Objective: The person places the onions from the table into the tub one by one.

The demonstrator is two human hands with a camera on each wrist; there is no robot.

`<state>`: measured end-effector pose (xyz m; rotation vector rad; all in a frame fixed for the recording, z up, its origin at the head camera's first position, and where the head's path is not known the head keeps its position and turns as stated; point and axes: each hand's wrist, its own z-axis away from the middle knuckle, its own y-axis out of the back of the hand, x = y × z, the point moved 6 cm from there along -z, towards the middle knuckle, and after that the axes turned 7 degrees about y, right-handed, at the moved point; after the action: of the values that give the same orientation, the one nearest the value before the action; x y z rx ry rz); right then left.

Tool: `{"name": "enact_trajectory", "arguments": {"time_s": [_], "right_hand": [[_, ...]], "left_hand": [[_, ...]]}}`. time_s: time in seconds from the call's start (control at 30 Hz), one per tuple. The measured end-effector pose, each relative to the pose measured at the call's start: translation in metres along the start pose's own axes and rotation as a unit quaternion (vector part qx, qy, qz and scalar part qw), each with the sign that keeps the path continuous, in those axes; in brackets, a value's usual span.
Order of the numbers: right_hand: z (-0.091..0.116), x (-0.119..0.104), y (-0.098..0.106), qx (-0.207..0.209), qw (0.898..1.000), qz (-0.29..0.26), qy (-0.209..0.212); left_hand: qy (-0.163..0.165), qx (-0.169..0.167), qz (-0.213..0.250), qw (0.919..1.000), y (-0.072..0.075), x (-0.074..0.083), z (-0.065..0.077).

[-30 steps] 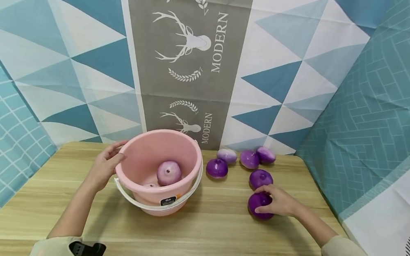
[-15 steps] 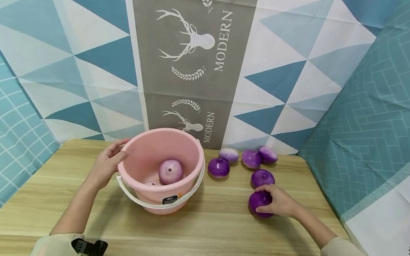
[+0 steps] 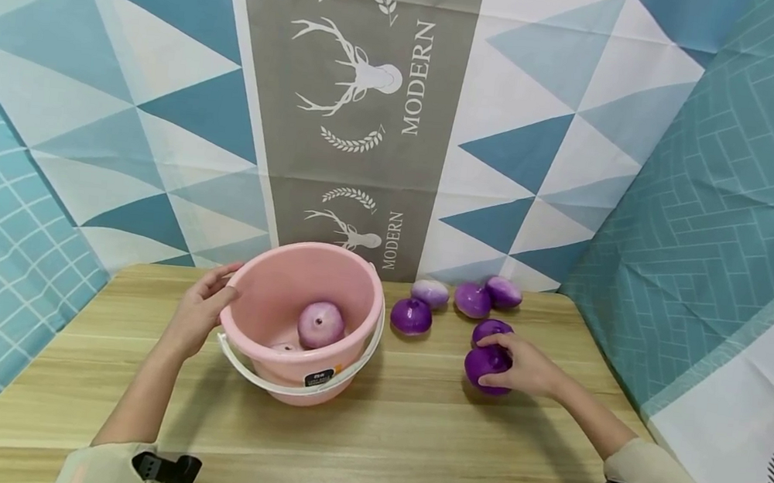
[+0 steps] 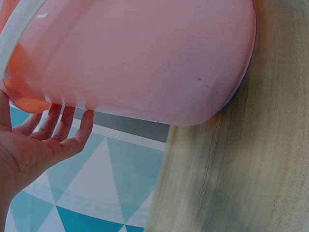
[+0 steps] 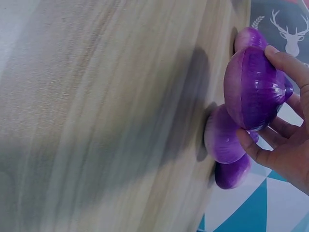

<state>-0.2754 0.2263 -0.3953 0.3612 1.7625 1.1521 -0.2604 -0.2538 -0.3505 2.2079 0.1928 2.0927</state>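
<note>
My left hand (image 3: 201, 309) holds the rim of a pink bucket (image 3: 267, 284) on the left, thumb at the rim and fingers along the outer wall (image 4: 145, 63). The bucket leans a little and its white handle (image 3: 255, 380) hangs at the front. Inside lies a pale purple onion (image 3: 320, 326), with part of another (image 3: 286, 347) below it. On the right, my right hand (image 3: 529, 368) grips a dark purple onion (image 5: 253, 87) between thumb and fingers. A gap shows between this onion and its shadow in the right wrist view. Another purple onion (image 3: 491, 328) sits just behind it.
Along the table's back stand several onions: a dark one (image 3: 411, 317), a pale one (image 3: 430, 293) and two purple ones (image 3: 472, 299) close together. The wooden table (image 3: 366, 457) ends at patterned cloth walls (image 3: 506, 167) behind and at the sides.
The right hand has raised the onion slightly up and back, so it now overlaps the onion behind it. The left hand and the bucket stay in place.
</note>
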Motion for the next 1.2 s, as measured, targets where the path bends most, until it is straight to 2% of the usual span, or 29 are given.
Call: {"name": "enact_trajectory", "arguments": {"time_s": [0.5,0.6,1.2], "right_hand": [[-0.014,-0.015,0.008,0.006,0.999,0.000,0.034],[-0.017,-0.018,0.009,0.007,1.000,-0.001,0.029],[-0.034,-0.044,0.025,0.033,0.997,0.013,0.061]], "left_hand": [[-0.008,-0.006,0.008,0.9999,0.000,0.000,0.000],[-0.008,-0.005,0.005,0.9999,0.000,0.001,0.000],[-0.011,-0.009,0.022,0.9997,-0.001,0.000,-0.001]]}}
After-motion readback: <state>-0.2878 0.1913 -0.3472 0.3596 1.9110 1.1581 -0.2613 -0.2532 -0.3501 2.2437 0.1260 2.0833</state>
